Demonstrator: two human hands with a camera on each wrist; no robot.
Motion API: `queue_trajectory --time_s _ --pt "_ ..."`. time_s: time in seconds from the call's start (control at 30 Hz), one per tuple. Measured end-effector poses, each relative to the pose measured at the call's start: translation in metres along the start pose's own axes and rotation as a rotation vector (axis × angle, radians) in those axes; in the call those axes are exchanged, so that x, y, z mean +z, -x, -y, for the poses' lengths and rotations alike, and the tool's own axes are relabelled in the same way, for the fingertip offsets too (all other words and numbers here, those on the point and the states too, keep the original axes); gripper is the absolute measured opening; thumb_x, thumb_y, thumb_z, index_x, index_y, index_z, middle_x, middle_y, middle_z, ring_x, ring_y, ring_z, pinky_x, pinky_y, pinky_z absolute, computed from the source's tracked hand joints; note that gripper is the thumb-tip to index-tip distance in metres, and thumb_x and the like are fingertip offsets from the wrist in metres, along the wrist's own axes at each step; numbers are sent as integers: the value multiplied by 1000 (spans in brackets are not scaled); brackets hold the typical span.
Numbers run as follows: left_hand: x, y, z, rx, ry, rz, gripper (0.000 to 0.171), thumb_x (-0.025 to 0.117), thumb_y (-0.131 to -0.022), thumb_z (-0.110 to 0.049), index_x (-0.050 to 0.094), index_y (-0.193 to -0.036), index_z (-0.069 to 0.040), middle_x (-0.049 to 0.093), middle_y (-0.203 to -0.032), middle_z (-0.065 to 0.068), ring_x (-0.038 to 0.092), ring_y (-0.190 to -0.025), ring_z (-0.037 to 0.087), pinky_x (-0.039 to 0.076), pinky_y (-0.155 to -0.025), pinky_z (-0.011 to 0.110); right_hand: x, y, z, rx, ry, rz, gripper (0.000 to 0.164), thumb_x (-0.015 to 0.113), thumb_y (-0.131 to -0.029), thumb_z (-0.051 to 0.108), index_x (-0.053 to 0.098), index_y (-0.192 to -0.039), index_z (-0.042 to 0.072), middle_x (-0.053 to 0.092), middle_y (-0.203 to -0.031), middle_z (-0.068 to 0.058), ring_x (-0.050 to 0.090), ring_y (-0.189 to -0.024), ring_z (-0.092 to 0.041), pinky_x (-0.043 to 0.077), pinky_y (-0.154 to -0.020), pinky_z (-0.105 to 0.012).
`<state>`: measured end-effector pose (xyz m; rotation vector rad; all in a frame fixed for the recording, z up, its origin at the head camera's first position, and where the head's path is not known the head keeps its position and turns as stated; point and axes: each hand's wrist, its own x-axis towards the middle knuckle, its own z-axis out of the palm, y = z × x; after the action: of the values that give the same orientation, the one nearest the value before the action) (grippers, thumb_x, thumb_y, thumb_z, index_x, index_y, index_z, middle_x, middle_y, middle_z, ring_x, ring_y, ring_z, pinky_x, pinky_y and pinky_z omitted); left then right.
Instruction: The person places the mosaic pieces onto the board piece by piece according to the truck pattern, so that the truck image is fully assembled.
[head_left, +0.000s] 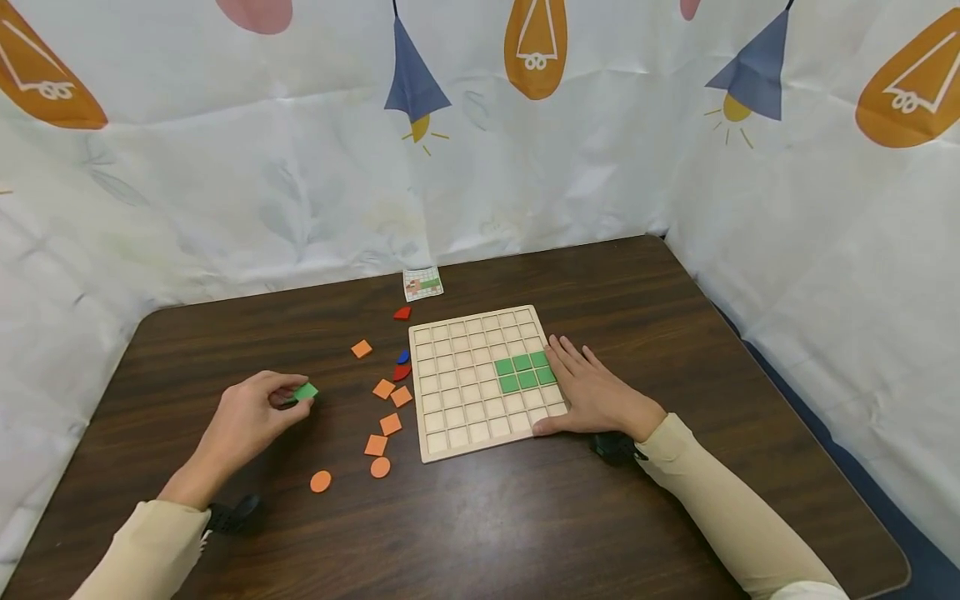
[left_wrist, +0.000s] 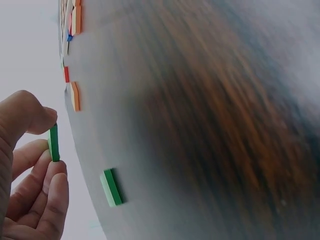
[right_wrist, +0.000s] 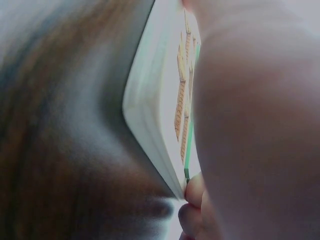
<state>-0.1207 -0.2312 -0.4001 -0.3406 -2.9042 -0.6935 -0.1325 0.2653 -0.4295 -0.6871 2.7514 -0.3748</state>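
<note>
My left hand (head_left: 246, 423) pinches a green square tile (head_left: 306, 392) between thumb and fingers, held above the table left of the board. In the left wrist view that tile is seen edge-on, and a second green tile (left_wrist: 112, 188) lies on the table below. My right hand (head_left: 600, 396) rests along the right edge of a pale wooden grid board (head_left: 480, 447), fingers extended and thumb at the near right corner. Two short rows of green tiles (head_left: 527, 377) fill cells beside the right fingertips. The right wrist view shows the board's corner, partly covered by the hand.
Several orange square tiles (head_left: 377, 445) lie left of the board, with two orange round pieces (head_left: 320, 482) nearer me. Red pieces (head_left: 402, 313) and a blue piece (head_left: 403, 357) lie by the board's left edge. A small printed card (head_left: 423, 284) sits at the table's back edge.
</note>
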Motion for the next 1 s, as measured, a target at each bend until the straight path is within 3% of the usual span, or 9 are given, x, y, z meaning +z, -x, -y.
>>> queue_trajectory --time_s 0.23,0.43,1.0 --pt "4 -5 -7 36 4 -9 29 81 -86 -15 78 -113 -4 75 -104 14 74 -86 28 58 -70 26 -1 1 0 -3 12 -8 128 62 -82 83 8 -166 4 4 -175 -18 5 -165 -35 12 -131 -63" --pt "7 -7 -11 55 1 -13 30 80 -86 -13 77 -114 -3 76 -102 13 73 -84 26 55 -69 23 -4 1 1 -10 8 -12 128 63 -82 82 8 -166 3 4 -175 -18 6 -165 -35 12 -131 -61" --pt "21 -24 -28 66 31 60 30 77 -90 -16 77 -117 -5 74 -108 14 72 -88 25 55 -70 24 -2 2 2 -21 7 -25 129 63 -81 83 10 -166 1 6 -175 -20 10 -164 -36 14 -131 -60"
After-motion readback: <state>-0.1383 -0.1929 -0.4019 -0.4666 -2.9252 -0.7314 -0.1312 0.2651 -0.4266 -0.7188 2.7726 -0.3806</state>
